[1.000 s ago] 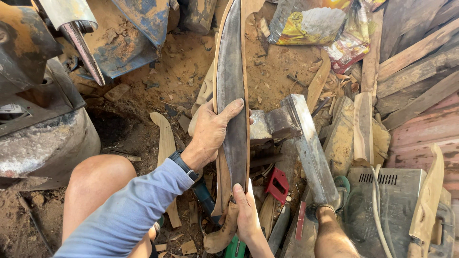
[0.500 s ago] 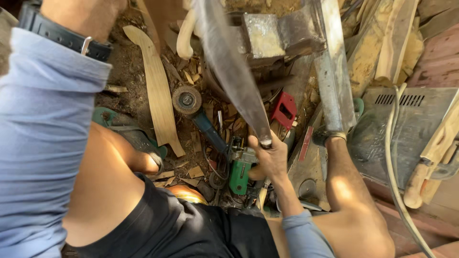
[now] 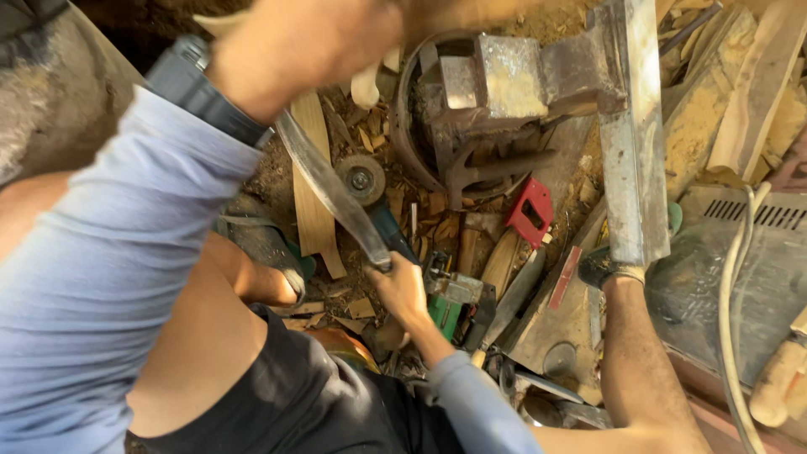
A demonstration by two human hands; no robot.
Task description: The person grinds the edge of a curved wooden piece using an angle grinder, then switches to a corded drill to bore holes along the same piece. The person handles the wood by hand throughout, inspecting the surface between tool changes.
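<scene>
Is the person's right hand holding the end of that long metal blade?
Yes, the right hand grips the lower end of the long curved blade.

Dirt floor (image 3: 277, 172): wood chips (image 3: 420, 214), angle grinder (image 3: 378, 197), red clamp (image 3: 528, 214).

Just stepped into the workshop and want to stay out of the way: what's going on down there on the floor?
A person sitting on the dirt floor holds a long curved metal blade in both hands. The right hand grips its lower end; the left hand, blurred and close to the camera, is at the upper end. Below the blade lie an angle grinder, wood offcuts and a red clamp. A small anvil stands just beyond.
</scene>
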